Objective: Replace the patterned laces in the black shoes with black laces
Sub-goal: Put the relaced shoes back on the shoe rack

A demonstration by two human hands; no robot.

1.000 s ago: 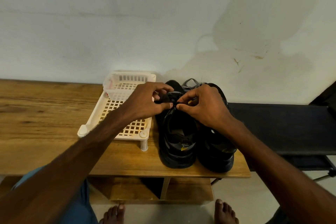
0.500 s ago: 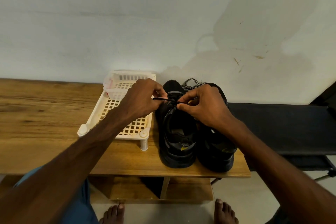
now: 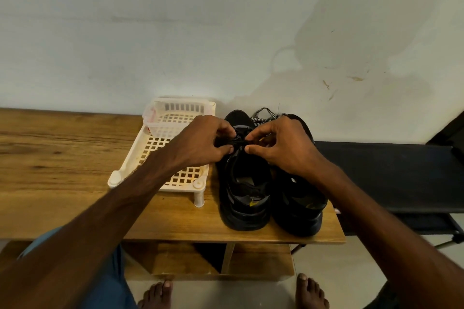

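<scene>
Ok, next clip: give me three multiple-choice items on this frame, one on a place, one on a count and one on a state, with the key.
1. Where does the white basket stand?
A. on top of the shoes
B. on the table, left of the black shoes in the view
C. on the floor

2. How many black shoes are on the table?
A. one
B. two
C. three

3. What are the left hand and right hand doing?
A. lying flat on the table
B. lifting the basket
C. pinching the black lace at the top of the shoe nearer the basket

Key:
1 B, the basket's legs stand on the wood beside the shoes.
2 B, a pair stands side by side.
3 C, the fingertips of both hands meet on the lace.
</scene>
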